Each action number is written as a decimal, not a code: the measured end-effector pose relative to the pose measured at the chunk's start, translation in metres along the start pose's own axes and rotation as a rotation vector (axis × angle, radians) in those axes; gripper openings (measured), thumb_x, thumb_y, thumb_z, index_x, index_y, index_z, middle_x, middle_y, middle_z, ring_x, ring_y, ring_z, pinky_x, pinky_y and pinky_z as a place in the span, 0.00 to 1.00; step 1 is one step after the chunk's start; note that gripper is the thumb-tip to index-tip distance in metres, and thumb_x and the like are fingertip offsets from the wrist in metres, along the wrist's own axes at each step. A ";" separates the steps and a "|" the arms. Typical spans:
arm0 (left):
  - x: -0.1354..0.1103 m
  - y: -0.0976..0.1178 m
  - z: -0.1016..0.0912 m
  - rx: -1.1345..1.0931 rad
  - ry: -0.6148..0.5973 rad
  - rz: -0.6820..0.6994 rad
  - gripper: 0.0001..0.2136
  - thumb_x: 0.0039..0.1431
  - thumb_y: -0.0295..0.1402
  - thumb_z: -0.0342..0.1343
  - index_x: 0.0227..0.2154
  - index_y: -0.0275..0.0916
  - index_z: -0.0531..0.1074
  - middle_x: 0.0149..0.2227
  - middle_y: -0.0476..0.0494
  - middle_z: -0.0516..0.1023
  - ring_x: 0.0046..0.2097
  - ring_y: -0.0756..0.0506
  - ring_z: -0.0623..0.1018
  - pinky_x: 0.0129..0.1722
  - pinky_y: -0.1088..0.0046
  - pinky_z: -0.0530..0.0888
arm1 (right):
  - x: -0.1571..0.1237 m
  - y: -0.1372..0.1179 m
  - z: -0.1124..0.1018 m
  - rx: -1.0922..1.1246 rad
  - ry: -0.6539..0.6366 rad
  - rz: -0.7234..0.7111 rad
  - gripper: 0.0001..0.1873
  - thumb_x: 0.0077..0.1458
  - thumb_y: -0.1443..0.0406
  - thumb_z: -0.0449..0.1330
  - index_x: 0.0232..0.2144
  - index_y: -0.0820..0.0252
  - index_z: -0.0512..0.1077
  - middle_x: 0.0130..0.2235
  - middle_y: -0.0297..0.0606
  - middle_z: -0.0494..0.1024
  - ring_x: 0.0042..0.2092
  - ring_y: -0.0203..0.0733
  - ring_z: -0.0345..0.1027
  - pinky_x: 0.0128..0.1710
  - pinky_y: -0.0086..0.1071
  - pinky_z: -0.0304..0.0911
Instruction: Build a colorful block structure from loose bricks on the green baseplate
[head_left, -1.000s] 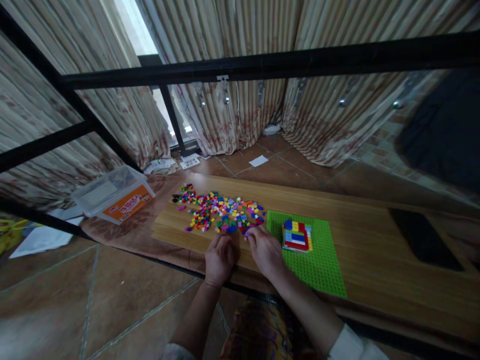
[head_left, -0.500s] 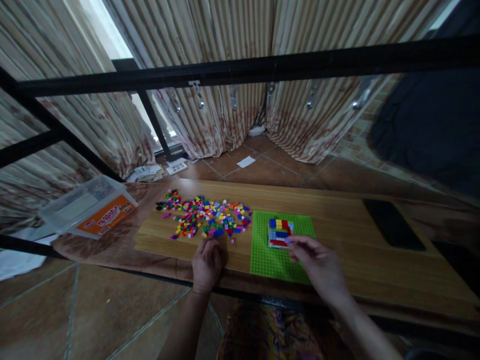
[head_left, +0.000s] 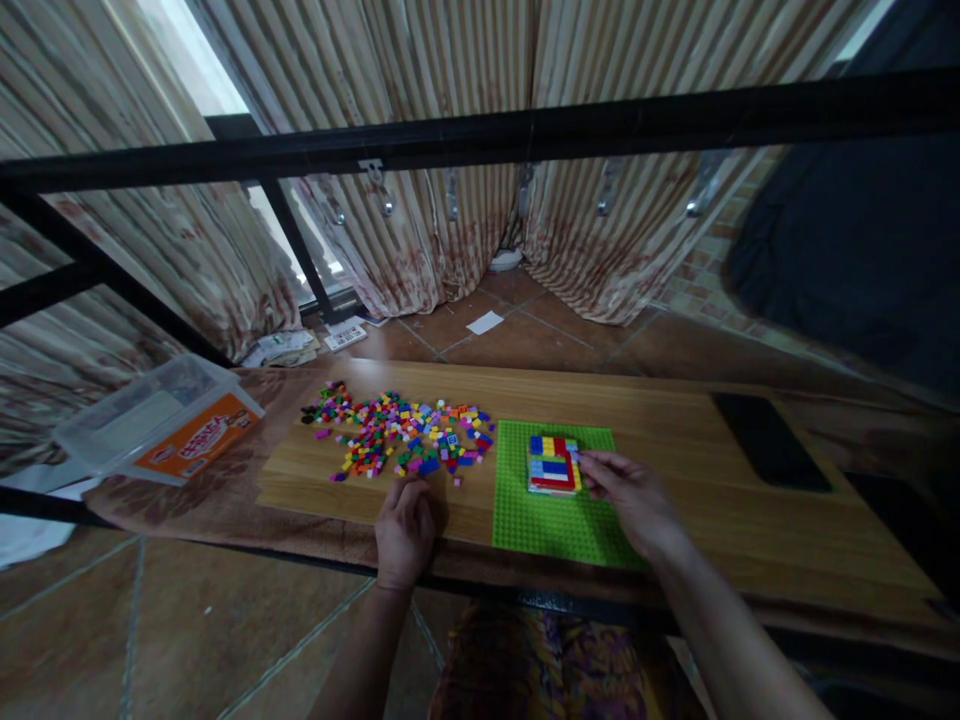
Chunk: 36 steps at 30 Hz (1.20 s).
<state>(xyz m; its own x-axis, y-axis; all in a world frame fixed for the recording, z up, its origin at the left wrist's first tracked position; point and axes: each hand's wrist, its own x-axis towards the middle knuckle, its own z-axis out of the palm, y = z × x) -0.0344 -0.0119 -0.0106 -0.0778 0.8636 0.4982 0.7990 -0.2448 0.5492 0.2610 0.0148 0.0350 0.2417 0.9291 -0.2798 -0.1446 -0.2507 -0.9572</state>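
A green studded baseplate point(head_left: 525, 510) lies on the wooden table point(head_left: 675, 440). On it stands a small block of stacked bricks point(head_left: 553, 466) in red, blue, yellow and white. My right hand point(head_left: 628, 495) is at the block's right side, its fingertips touching the block's edge, fingers bunched; what they pinch is too small to make out. My left hand point(head_left: 405, 528) rests curled on the table just below a scattered pile of small coloured bricks point(head_left: 397, 432), touching its near edge.
A clear plastic box with an orange label point(head_left: 161, 418) sits at the table's left end. A black phone point(head_left: 769, 440) lies flat at the right. A black metal frame bar point(head_left: 525, 135) crosses overhead. Curtains and tiled floor lie beyond.
My right hand left the brick pile, crossed over the baseplate and now touches the right side of the stacked block. My left hand stayed by the pile. The view swung slightly.
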 end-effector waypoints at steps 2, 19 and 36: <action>0.000 0.000 0.000 -0.002 -0.002 0.000 0.09 0.59 0.24 0.45 0.33 0.39 0.70 0.39 0.43 0.74 0.40 0.47 0.76 0.41 0.73 0.72 | 0.003 0.001 -0.001 -0.015 -0.022 0.005 0.21 0.35 0.51 0.71 0.29 0.60 0.78 0.24 0.33 0.75 0.25 0.32 0.62 0.25 0.27 0.58; -0.001 0.002 0.000 -0.010 -0.005 -0.023 0.09 0.60 0.25 0.45 0.33 0.40 0.71 0.39 0.43 0.75 0.42 0.46 0.77 0.42 0.72 0.73 | 0.013 0.002 0.005 -0.036 0.036 -0.051 0.26 0.34 0.53 0.71 0.37 0.57 0.75 0.23 0.29 0.74 0.24 0.33 0.64 0.24 0.28 0.59; -0.001 0.002 -0.001 -0.013 -0.021 -0.006 0.09 0.59 0.24 0.45 0.33 0.40 0.70 0.38 0.43 0.74 0.41 0.46 0.76 0.40 0.72 0.73 | 0.011 0.005 0.017 -0.099 0.080 -0.155 0.22 0.39 0.52 0.67 0.36 0.57 0.77 0.31 0.36 0.80 0.29 0.40 0.71 0.30 0.34 0.66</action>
<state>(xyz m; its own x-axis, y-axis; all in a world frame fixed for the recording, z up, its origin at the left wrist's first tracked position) -0.0337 -0.0136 -0.0091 -0.0694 0.8742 0.4805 0.7908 -0.2454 0.5607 0.2470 0.0281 0.0284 0.3296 0.9352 -0.1293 -0.0056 -0.1350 -0.9908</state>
